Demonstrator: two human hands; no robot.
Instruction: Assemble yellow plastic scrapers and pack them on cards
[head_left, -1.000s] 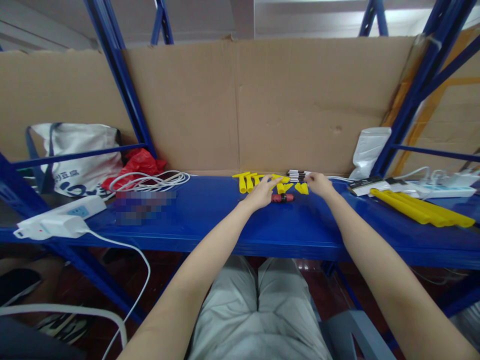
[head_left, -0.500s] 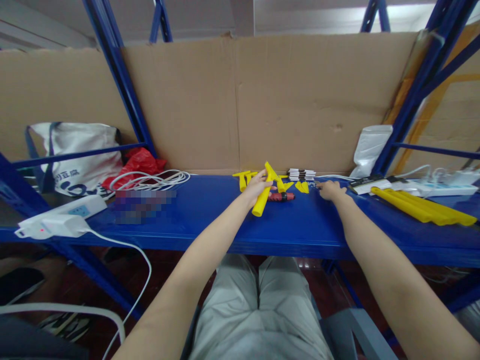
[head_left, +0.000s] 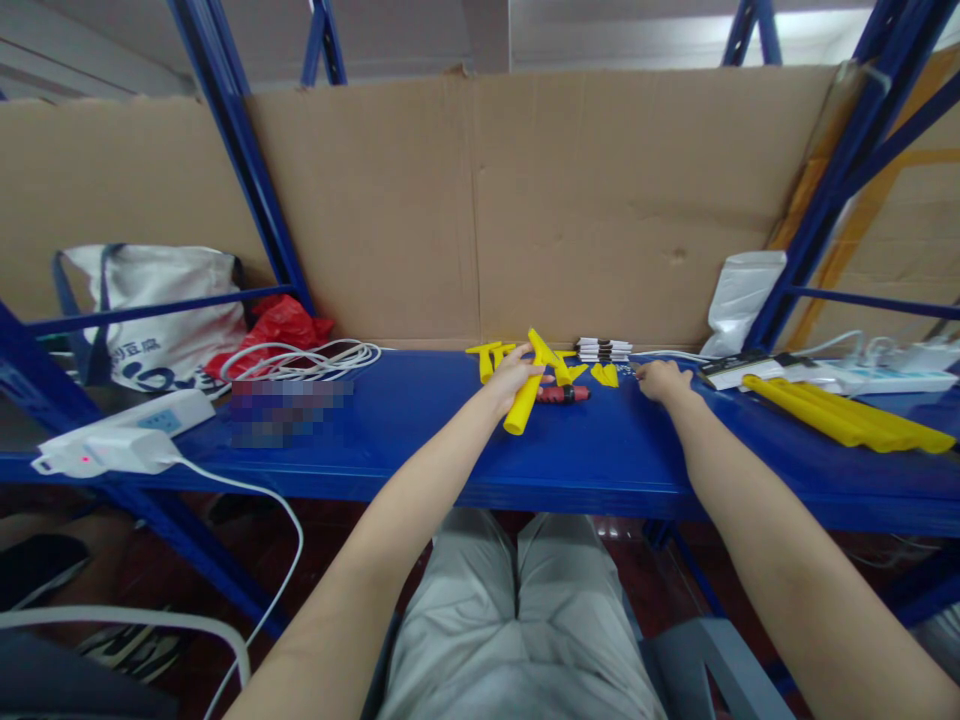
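Two grey trouser legs [head_left: 517,610], mine, sit below the edge of the blue shelf top [head_left: 420,430]. Over it my left hand [head_left: 516,380] is closed around a yellow T-shaped piece [head_left: 519,410], its thick end tilted toward me. One second ago that hand lay over the yellow pieces with nothing raised. My right hand [head_left: 664,382], then beside the white bundle [head_left: 604,350], is now farther right, with its fingertips at some small pale bits [head_left: 624,369]; I cannot tell whether they pinch any. Just beyond my left hand lies a red-and-black tool [head_left: 568,394], with small yellow pieces [head_left: 604,375] to its right and more yellow T-pieces [head_left: 487,362] behind. Long yellow tubes [head_left: 847,415] rest well to the right, by a black-and-white packet [head_left: 739,371] whose print is too small to read. On the left, behind a white power strip [head_left: 157,425], a cloth bag [head_left: 172,310] shows 豆腐 in dark characters, the one before them partly hidden. Brown cardboard [head_left: 600,200] stands behind, between blue uprights [head_left: 251,170], under a pale ceiling [head_left: 390,40].
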